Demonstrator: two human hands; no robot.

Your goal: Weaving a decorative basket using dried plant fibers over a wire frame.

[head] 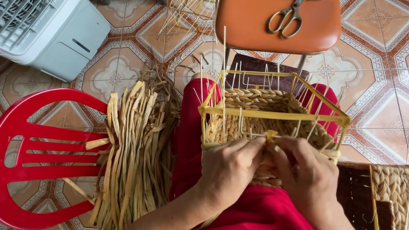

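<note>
Basket (268, 105) on yellow frame (275, 115) sits on the lap, half woven, nothing inside but upright stakes; a finished basket (397, 193) lies at right. Left hand (227, 170) and right hand (307, 174) meet at the near rim, fingers curled shut, pinching a straw strand (271, 134). Straw bundle (135, 158) rests on red chair (26, 154); scissors (288, 14) on orange stool (251, 21).

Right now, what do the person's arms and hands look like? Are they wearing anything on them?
Both arms are bare: no sleeves show on the forearms, and there are no gloves. The left hand and the right hand have bare fingers with short nails. I see no rings, watch or bracelets on either. The person's red clothing shows beneath the arms.
</note>
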